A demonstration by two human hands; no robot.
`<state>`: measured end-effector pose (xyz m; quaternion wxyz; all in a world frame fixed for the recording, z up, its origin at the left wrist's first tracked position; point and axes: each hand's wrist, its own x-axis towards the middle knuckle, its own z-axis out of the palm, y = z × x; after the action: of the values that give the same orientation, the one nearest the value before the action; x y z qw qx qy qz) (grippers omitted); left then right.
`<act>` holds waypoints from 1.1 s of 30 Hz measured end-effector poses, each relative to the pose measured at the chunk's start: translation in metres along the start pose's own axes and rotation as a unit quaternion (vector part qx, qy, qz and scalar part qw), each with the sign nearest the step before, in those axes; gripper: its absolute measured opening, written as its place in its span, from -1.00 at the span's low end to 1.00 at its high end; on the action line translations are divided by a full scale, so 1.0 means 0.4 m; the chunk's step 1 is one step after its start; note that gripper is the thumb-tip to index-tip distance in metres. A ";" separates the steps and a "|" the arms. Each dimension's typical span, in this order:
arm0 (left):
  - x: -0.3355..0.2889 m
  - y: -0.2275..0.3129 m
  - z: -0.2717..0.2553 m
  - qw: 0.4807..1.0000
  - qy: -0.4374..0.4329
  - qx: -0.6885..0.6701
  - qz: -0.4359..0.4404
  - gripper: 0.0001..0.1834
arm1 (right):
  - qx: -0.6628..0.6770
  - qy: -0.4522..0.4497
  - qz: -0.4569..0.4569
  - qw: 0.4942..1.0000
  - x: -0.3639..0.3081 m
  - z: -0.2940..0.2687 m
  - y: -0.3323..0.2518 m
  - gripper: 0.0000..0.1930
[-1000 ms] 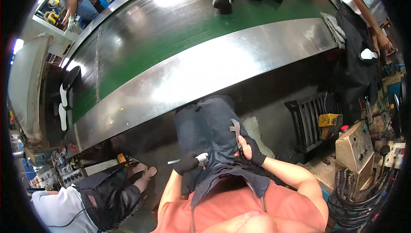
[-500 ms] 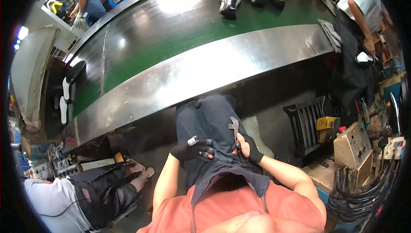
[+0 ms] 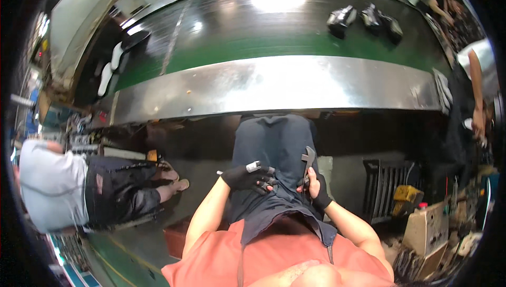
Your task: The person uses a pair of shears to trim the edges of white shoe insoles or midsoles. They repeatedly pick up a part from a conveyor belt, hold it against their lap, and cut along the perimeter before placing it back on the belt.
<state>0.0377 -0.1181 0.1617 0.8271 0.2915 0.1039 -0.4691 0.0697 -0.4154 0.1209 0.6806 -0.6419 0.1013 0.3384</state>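
Observation:
My left hand (image 3: 246, 178), in a black fingerless glove with white wrapping on one finger, rests over my lap. Its fingers are loosely bent and apart, with nothing visible in them. My right hand (image 3: 317, 186), gloved in the same way, is closed around a grey metal hand tool with a hooked, notched head (image 3: 308, 157). The head points up and away from me, above my right thigh. Most of the handle is hidden by my fingers. Dark cloth (image 3: 282, 192) lies across my lap beneath both hands.
A conveyor with a metal edge (image 3: 269, 82) runs across in front of me. Dark shoes (image 3: 342, 21) stand on it at the far right, white soles (image 3: 106, 78) at the left. One person (image 3: 55, 181) sits on my left. A control box (image 3: 427, 229) stands at the right.
The view has turned leftward, so the conveyor, shoes and my lap appear further right. My right hand keeps hold of the tool; both hands stay nearly in place over my lap.

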 end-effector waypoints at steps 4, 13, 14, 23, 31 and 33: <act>-0.007 -0.015 -0.015 1.000 0.005 -0.002 0.004 -0.27 | 0.014 0.004 0.020 1.000 -0.001 0.011 -0.006 -0.37; -0.002 -0.032 -0.002 1.000 0.001 0.015 0.015 -0.36 | -0.015 -0.021 0.027 0.999 0.001 -0.014 0.000 -0.25; -0.001 -0.026 -0.001 1.000 0.002 0.019 0.010 -0.35 | -0.016 -0.016 0.029 0.999 0.002 -0.013 0.001 -0.24; 0.031 0.021 0.004 0.999 0.008 0.020 -0.040 -0.34 | -0.022 0.002 0.061 0.998 0.026 -0.039 0.027 -0.16; 0.043 0.047 -0.026 0.996 -0.017 0.052 -0.067 -0.33 | -0.025 0.027 0.073 0.997 0.026 -0.034 0.022 -0.11; 0.042 0.046 -0.041 0.996 -0.040 0.031 -0.071 -0.33 | -0.013 0.049 0.072 0.996 0.034 -0.029 0.027 -0.10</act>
<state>0.0639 -0.1134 0.1481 0.7856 0.2901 0.0770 -0.5410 0.0771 -0.4222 0.1026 0.6398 -0.6579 0.1765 0.3559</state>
